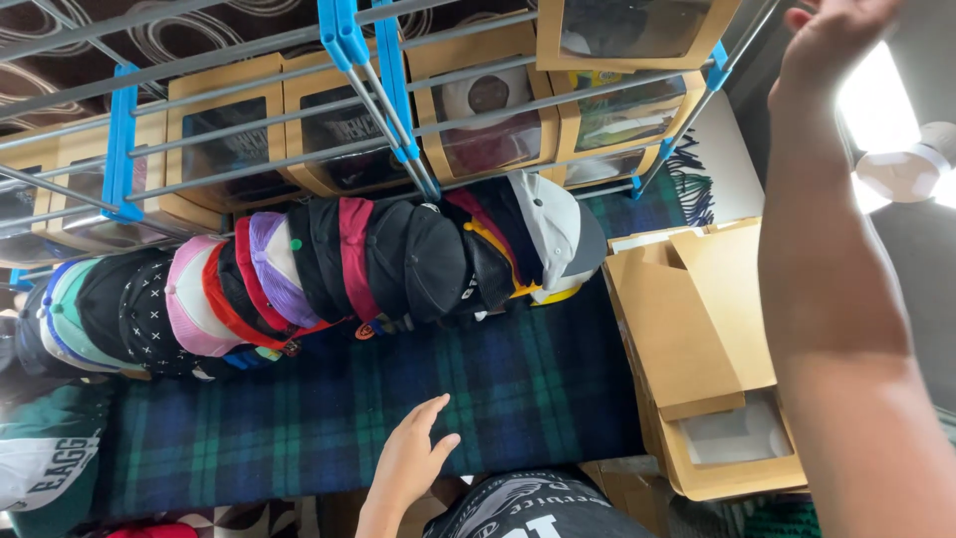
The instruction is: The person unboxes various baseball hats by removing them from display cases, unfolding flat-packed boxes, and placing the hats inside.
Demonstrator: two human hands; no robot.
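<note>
Overhead, a metal wire rack with grey rods and blue plastic joints runs along the top, and brown cardboard boxes with dark clear windows stand in a row behind its bars. Below it, a long row of overlapping caps in mint, black, pink, red, lilac and grey lies on a dark blue and green tartan blanket. At the far left edge a green garment with white lettering shows partly. Near the bottom centre the left hand hovers over the blanket with fingers loosely spread, holding nothing, well apart from the caps. Just beside its wrist lies a black cap with white print. Further right, a stack of flattened brown cardboard boxes rests on the blanket's edge. At the right the right hand is raised high toward the uppermost windowed box; its fingers are cut off by the frame, so I cannot tell their state.
</note>
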